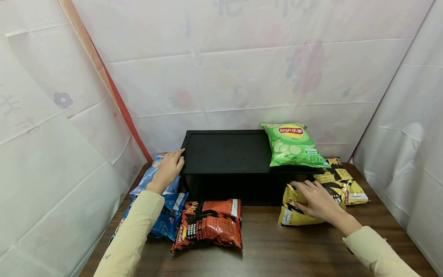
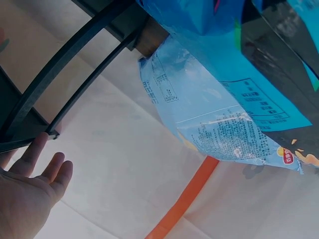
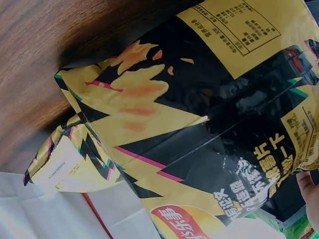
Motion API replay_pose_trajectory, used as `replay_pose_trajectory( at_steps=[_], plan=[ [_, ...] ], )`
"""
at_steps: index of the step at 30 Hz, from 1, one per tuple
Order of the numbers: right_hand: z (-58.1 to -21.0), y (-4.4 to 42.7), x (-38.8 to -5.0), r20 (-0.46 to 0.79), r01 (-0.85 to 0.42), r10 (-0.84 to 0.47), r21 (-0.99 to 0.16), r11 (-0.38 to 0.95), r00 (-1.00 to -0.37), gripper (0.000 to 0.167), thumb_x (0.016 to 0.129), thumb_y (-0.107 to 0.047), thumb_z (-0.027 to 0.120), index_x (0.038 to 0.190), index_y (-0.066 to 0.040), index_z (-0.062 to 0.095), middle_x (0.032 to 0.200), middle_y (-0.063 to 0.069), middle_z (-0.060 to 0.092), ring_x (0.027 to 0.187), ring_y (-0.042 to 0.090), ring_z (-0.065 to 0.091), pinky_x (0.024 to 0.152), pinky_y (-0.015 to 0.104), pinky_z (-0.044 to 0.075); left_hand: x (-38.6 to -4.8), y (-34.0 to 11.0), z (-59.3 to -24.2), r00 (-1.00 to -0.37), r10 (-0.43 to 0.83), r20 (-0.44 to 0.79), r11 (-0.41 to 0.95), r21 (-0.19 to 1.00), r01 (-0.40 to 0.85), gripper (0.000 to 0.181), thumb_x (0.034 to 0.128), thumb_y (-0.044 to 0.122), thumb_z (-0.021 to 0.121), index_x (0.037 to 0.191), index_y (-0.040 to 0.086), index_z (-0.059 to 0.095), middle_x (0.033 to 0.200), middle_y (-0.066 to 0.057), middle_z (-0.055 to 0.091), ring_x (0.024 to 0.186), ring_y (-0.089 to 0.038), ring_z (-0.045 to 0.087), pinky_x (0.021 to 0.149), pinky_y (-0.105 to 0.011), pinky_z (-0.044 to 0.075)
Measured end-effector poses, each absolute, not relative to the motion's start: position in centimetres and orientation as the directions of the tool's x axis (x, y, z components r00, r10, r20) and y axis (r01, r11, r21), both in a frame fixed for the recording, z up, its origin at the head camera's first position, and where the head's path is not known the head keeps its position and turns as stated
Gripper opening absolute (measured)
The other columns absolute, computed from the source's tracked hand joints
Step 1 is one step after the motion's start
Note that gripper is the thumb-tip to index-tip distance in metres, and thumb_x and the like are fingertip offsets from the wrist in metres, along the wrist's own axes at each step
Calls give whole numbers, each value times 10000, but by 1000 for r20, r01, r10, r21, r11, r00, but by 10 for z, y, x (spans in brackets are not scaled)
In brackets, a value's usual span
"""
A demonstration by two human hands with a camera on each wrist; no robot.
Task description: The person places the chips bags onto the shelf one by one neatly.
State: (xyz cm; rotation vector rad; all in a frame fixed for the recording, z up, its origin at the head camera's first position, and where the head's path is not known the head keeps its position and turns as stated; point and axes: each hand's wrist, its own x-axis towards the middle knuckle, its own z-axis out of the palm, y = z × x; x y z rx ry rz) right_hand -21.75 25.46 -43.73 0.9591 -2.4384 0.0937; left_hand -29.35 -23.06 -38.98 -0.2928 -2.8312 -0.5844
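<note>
Left hand (image 1: 167, 169) touching the black shelf (image 1: 225, 152), fingers (image 1: 177, 156) extending loosely, right hand (image 1: 317, 202) gripping a yellow bag (image 1: 293, 213), green bag (image 1: 290, 145) sitting just beyond that hand!

makeshift booth; can't tell if inside a home, shop or lab. pale printed sheets (image 1: 225, 86) with fold creases close off back and both sides, red-orange strip (image 1: 119, 102) near left corner. inside: dark wood-look table (image 1: 273, 254), low black shelf (image 1: 221, 152), chip bags (image 1: 294, 148) on and around it.
</note>
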Motion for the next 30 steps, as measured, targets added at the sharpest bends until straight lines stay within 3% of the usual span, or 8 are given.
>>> replay_pose_trajectory(
  at_steps=[10, 17, 30],
  plan=[
    [-437, 253, -217, 505, -666, -639, 157, 729, -580, 651, 620, -258, 807, 1173, -65, 522, 812, 9, 552, 743, 174, 509, 620, 376, 422, -296, -231, -390, -950, 150, 274, 902, 355, 245, 477, 992, 306, 288, 1421, 107, 341, 1390, -185, 413, 1289, -374, 332, 1079, -535, 243],
    [-439, 252, -218, 547, -679, -634, 152, 718, -547, 665, 586, -209, 827, 1157, -46, 529, 921, 64, 589, 834, 213, 529, 646, 369, 406, -295, -231, -390, -950, 146, 277, 901, 359, 243, 475, 991, 309, 289, 1421, 115, 344, 1388, -177, 418, 1288, -368, 335, 1083, -531, 237],
    [-440, 248, -213, 511, -683, -636, 124, 720, -578, 770, 609, -285, 830, 1265, -69, 491, 1004, 53, 594, 886, 224, 562, 721, 401, 442, -295, -231, -391, -953, 144, 265, 900, 366, 238, 477, 991, 305, 294, 1427, 116, 331, 1402, -176, 402, 1298, -368, 324, 1090, -540, 221]
  ],
)
